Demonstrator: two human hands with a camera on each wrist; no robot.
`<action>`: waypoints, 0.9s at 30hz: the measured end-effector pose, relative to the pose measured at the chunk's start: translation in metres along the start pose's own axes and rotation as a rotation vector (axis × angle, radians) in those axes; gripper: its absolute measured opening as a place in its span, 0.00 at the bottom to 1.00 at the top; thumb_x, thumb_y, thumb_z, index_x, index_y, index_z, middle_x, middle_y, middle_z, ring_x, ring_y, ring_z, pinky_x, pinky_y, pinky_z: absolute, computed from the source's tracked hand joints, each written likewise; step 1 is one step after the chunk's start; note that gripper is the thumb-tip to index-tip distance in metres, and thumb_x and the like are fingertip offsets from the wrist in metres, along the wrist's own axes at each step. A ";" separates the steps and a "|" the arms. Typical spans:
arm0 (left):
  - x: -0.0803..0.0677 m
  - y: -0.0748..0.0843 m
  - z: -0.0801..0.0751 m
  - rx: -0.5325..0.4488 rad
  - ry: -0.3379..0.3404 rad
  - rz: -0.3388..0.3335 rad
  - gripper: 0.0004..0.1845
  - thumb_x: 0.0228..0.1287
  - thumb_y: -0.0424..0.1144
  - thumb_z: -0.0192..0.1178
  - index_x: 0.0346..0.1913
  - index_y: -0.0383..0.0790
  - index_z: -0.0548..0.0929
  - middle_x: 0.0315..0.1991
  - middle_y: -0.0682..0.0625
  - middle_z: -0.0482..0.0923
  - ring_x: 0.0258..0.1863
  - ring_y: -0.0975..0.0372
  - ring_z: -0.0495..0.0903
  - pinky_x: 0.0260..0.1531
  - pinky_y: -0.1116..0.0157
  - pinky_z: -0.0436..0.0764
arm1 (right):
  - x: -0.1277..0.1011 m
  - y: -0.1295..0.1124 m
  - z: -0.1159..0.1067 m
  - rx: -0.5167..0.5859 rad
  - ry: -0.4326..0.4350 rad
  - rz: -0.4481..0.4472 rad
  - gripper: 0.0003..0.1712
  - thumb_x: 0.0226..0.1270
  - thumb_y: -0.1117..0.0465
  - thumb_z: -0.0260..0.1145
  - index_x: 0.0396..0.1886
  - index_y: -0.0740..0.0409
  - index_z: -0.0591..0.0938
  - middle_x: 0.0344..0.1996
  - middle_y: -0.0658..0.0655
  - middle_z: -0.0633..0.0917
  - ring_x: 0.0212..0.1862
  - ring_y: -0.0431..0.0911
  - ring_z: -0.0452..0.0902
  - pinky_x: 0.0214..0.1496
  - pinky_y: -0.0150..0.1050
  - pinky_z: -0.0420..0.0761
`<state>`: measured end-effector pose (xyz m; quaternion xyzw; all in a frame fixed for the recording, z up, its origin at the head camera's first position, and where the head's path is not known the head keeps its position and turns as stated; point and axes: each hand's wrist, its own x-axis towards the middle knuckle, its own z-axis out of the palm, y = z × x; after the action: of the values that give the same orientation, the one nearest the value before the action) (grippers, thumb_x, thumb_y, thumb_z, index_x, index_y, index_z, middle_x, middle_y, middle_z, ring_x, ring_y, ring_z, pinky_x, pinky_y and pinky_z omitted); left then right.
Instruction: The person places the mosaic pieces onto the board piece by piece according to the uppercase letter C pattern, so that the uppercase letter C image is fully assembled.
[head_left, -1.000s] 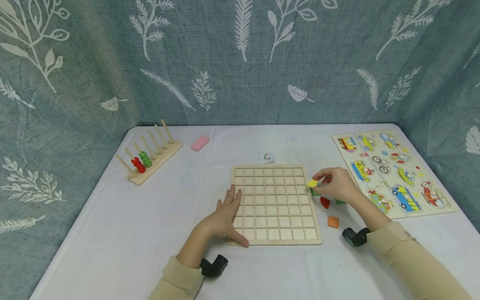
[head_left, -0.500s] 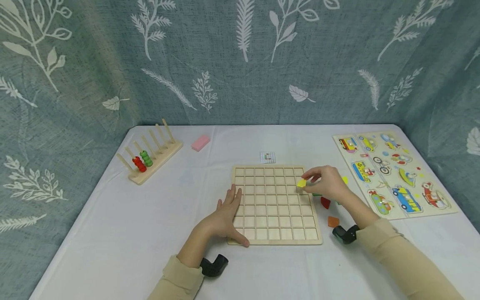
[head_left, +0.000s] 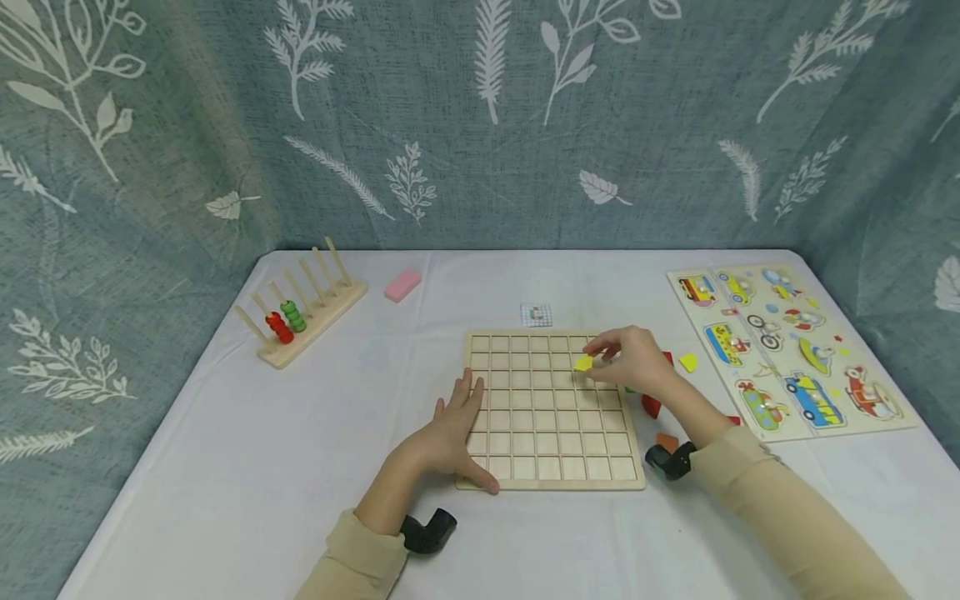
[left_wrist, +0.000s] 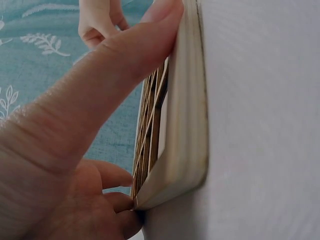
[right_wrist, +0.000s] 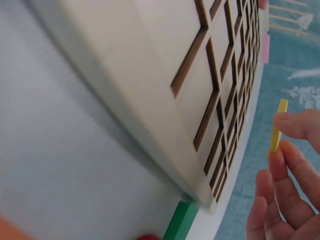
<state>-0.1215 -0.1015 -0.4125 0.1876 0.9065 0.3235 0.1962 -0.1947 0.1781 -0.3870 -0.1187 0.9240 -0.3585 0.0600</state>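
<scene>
My right hand [head_left: 633, 360] pinches a small flat yellow tile [right_wrist: 278, 127] between thumb and fingertips. In the head view it holds the tile over the upper right part of a wooden grid board [head_left: 555, 485]. My left hand [head_left: 444, 440] rests on the board's left side with its fingers spread. Its thumb [left_wrist: 130, 47] lies along the near edge at the corner, and its other fingertips touch the left edge. Loose pieces lie right of the board: a red piece [head_left: 651, 406], an orange square [head_left: 666, 442], a yellow piece [head_left: 687, 362] and a green piece [right_wrist: 181, 221].
A small patterned card [head_left: 536, 315] lies just beyond the board. At the back left stand a wooden peg rack [head_left: 318, 329] with red and green beads and a pink block [head_left: 402, 285]. A vehicle picture puzzle [head_left: 787, 350] occupies the right side, before a leaf-patterned curtain [head_left: 465, 125].
My right hand has carried the yellow tile leftward from the board's right edge to over its squares, uncovering another yellow piece and red ones behind. My left hand has stayed put.
</scene>
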 end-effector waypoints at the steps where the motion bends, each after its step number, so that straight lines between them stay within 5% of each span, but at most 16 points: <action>1: 0.000 0.000 0.000 0.001 0.000 0.000 0.74 0.21 0.49 0.80 0.70 0.30 0.40 0.70 0.39 0.24 0.69 0.51 0.28 0.65 0.48 0.35 | 0.001 -0.001 0.001 0.004 -0.003 -0.002 0.14 0.46 0.64 0.73 0.36 0.61 0.85 0.37 0.56 0.84 0.36 0.48 0.75 0.34 0.37 0.75; 27: -0.003 0.001 0.000 0.023 0.001 0.001 0.73 0.23 0.50 0.80 0.70 0.29 0.41 0.70 0.39 0.25 0.69 0.51 0.29 0.65 0.48 0.37 | 0.023 -0.033 0.027 0.012 -0.098 -0.017 0.15 0.48 0.65 0.71 0.40 0.60 0.84 0.37 0.55 0.83 0.37 0.47 0.73 0.37 0.39 0.76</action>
<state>-0.1191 -0.1019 -0.4114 0.1900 0.9101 0.3135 0.1933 -0.2060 0.1308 -0.3853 -0.1438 0.9167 -0.3583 0.1028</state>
